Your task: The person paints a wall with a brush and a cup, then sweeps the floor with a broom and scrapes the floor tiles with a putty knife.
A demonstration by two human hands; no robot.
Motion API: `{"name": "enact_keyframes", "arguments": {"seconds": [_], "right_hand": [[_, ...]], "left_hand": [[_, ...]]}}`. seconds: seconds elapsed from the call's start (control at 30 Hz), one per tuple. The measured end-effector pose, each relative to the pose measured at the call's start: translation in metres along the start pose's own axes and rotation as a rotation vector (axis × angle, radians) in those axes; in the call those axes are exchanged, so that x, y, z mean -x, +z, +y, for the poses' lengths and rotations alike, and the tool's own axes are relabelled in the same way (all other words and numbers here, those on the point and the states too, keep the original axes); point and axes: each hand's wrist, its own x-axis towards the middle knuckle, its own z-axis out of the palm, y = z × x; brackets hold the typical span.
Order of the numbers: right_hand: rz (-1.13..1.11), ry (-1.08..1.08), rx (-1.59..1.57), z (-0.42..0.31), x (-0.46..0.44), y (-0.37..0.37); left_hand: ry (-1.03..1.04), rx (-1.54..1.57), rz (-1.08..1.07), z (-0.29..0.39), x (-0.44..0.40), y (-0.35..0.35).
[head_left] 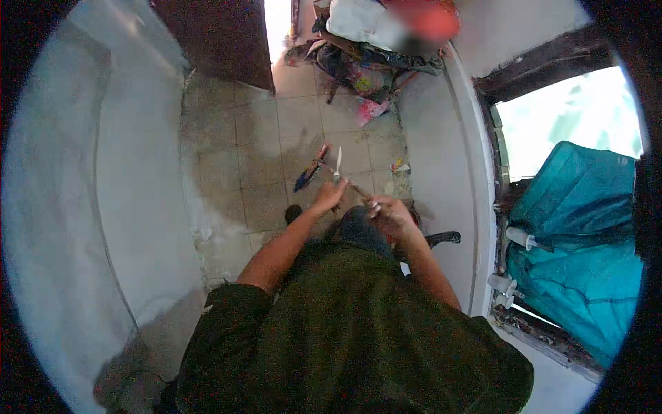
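Note:
My left hand (331,196) is closed around a knife, whose pale narrow blade (338,161) points up and away from me. In my right hand (392,215) there is a thin brown stick (358,190), gripped near its lower end. The stick slants toward the left hand and meets or passes the knife there; whether the two touch I cannot tell. Beyond the hands, a long object with a reddish end and a dark blue, bristly-looking end (310,170) lies on the floor; its kind is unclear.
Tiles (256,152) cover the floor between pale walls. A heap of bags and clutter (365,69) stands at the far end, near a dark door (221,41). To the right, teal cloth (576,241) hangs at a window. A black curved bar (445,238) juts out beside my right arm.

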Motion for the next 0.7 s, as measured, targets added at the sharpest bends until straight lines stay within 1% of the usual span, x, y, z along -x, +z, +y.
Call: {"name": "enact_keyframes", "arguments": {"seconds": [0.03,0.07,0.1,0.13,0.17,0.2,0.23,0.27,0.3,0.33,0.37,0.43,0.47,0.5,0.53,0.57,0.6,0.63,0.67,0.7], "right_hand": [[0.01,-0.002,-0.01,-0.016,-0.022,-0.019],[-0.11,0.212,-0.365,-0.037,-0.052,-0.055],[-0.237,0.423,-0.716,-0.056,-0.076,-0.079],[-0.234,0.413,-0.715,-0.08,-0.084,-0.083],[-0.187,0.339,-0.789,-0.118,-0.088,-0.073],[-0.14,0.265,-0.863,-0.145,-0.096,-0.071],[-0.142,0.264,-0.872,-0.163,-0.115,-0.083],[-0.019,0.227,-0.924,-0.185,-0.141,-0.103],[0.101,0.199,-0.968,-0.203,-0.167,-0.127],[0.148,0.133,-0.864,-0.209,-0.2,-0.163],[0.175,0.08,-0.749,-0.223,-0.238,-0.195],[0.163,0.252,-1.078,-0.268,-0.286,-0.236],[0.34,0.088,-0.928,-0.275,-0.318,-0.263],[0.48,0.028,-0.805,-0.293,-0.344,-0.275],[0.502,0.117,-1.145,-0.318,-0.358,-0.277],[0.354,0.302,-1.052,-0.328,-0.406,-0.35],[0.181,0.461,-0.945,-0.337,-0.453,-0.421],[0.163,0.507,-0.914,-0.345,-0.466,-0.411],[0.343,0.403,-1.037,-0.373,-0.466,-0.391],[0.534,0.286,-1.151,-0.403,-0.466,-0.372]], "left_hand": [[-0.069,0.061,-0.056,0.006,-0.005,-0.024],[-0.131,0.123,-0.11,0.019,-0.013,-0.047],[-0.244,0.174,-0.088,0.032,-0.006,-0.066],[-0.357,0.227,-0.065,0.033,0.004,-0.079],[-0.269,0.053,-0.067,0.004,-0.014,-0.091],[-0.181,-0.122,-0.069,-0.058,-0.044,-0.089],[0.212,0.032,0.347,-0.178,-0.079,-0.047],[-0.34,0.004,0.005,-0.103,-0.035,-0.109],[-0.409,0.056,0.008,-0.108,-0.031,-0.118],[-0.488,0.12,0.023,-0.128,-0.019,-0.128],[-0.514,0.143,0.068,-0.135,-0.017,-0.135],[-0.756,-0.01,0.101,-0.154,0.007,-0.138],[-0.811,0.04,0.157,-0.172,0.02,-0.134],[-0.489,-0.079,0.181,-0.191,0.031,-0.125],[-0.173,-0.214,0.202,-0.196,0.049,-0.111],[-0.374,-0.002,0.222,-0.158,0.051,-0.105],[-0.581,0.237,0.291,-0.109,0.054,-0.101],[-0.77,0.444,0.398,-0.059,0.057,-0.096],[-0.793,0.468,0.427,-0.049,0.054,-0.085],[-0.57,0.246,0.415,-0.047,0.048,-0.074]]}}
